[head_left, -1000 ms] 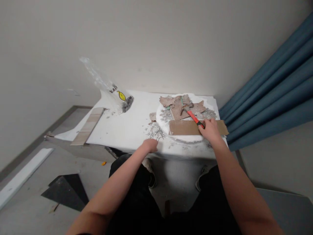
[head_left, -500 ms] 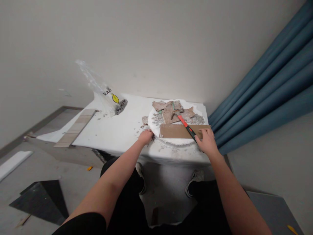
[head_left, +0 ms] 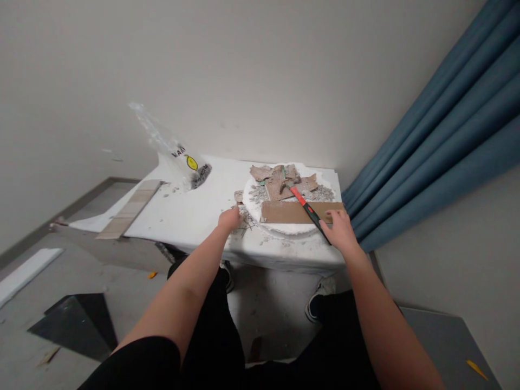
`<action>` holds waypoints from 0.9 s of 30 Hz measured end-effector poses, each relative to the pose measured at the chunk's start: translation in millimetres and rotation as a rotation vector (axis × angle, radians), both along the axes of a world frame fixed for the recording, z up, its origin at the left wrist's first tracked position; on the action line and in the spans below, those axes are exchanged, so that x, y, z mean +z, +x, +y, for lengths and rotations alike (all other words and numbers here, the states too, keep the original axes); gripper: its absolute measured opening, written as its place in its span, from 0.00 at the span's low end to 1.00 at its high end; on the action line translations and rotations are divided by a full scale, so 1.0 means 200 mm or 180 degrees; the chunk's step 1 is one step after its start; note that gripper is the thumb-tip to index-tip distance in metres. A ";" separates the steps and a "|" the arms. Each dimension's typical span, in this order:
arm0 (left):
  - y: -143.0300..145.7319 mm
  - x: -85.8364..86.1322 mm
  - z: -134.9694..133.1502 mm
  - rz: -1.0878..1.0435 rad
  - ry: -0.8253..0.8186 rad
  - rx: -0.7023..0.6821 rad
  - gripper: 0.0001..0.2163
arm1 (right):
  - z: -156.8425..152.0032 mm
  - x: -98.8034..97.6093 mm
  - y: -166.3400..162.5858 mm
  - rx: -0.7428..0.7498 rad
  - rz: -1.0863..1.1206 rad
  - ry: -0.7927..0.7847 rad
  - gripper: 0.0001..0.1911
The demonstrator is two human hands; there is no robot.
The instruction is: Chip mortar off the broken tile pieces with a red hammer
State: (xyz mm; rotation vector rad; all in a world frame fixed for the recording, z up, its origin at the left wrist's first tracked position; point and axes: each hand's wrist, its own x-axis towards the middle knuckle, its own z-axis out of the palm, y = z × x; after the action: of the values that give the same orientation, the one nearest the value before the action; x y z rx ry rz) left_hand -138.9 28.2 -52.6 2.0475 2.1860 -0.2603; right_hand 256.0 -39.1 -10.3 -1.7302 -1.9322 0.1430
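Observation:
My left hand (head_left: pixel 231 219) is closed low over the white-covered table, left of a round white slab (head_left: pixel 280 229). Whatever its fingers hold, if anything, is hidden. Thin dark nail-like pieces (head_left: pixel 248 224) and grey crumbs lie just right of it. On the slab rests a flat brown strip (head_left: pixel 284 213), with my right hand (head_left: pixel 340 228) at its right end, fingers bent and apart. A hammer (head_left: pixel 309 210) with a red and black handle lies across the strip, its head on torn brown pieces (head_left: pixel 262 173). My right thumb is beside the handle's lower end.
A clear plastic bag (head_left: pixel 179 149) with a yellow lemon print stands on the table's left half. A cardboard strip (head_left: pixel 130 208) lies over the left edge. Blue curtains (head_left: pixel 422 141) hang at the right. Dark panels (head_left: pixel 77 325) and a white bar (head_left: pixel 28 273) are on the floor.
My left hand has moved left, away from the slab's edge, and the thin dark pieces show more beside it. My right hand stays by the hammer handle. The view has shifted slightly.

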 end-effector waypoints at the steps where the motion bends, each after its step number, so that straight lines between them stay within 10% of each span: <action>1: -0.02 0.02 0.01 -0.0097 -0.0001 0.0119 0.16 | 0.01 0.00 0.01 -0.0006 -0.0014 -0.0002 0.19; 8: -0.11 0.12 0.06 -0.1026 0.0512 0.0531 0.11 | 0.04 -0.03 0.00 -0.0057 -0.0213 -0.0126 0.17; 14: 0.06 0.18 0.11 -0.3413 0.0795 -0.0058 0.23 | 0.10 -0.02 -0.14 0.0007 -0.0382 -0.0242 0.15; 20: 0.23 0.20 0.16 -0.3311 0.1155 -0.0866 0.18 | 0.22 -0.01 -0.31 0.0009 -0.0508 -0.0293 0.15; 27: 0.21 0.15 0.19 -0.3305 0.0825 -0.0825 0.13 | 0.31 -0.03 -0.42 -0.0071 -0.0615 -0.0435 0.15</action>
State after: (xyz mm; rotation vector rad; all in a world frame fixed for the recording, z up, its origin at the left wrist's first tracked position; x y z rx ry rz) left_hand -96.2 66.0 -21.8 1.8898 1.3446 0.9000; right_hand 171.6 23.1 -16.8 -1.9156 -2.0822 0.1050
